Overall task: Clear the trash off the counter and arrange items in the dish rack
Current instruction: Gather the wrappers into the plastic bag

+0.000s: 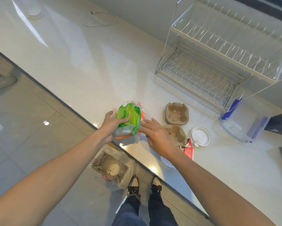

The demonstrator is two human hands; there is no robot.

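My left hand (111, 123) grips a crumpled bundle of green and orange plastic wrappers (130, 119) just above the counter's front edge. My right hand (155, 132) is beside the bundle with fingers spread, its fingertips touching the right side. Two brown cardboard cup carriers (177, 113) lie on the white counter (81, 66) to the right of the hands. A white round lid (199, 137) and a red wrapper (188, 150) lie near them. The two-tier wire dish rack (218, 62) stands at the back right with nothing on its tiers.
A bin lined with a clear bag (112, 170) stands on the floor below the counter edge, left of my feet. A clear plastic container with blue clips (244, 123) sits right of the rack. A white cable (99, 19) and a small round disc (34, 13) lie far back.
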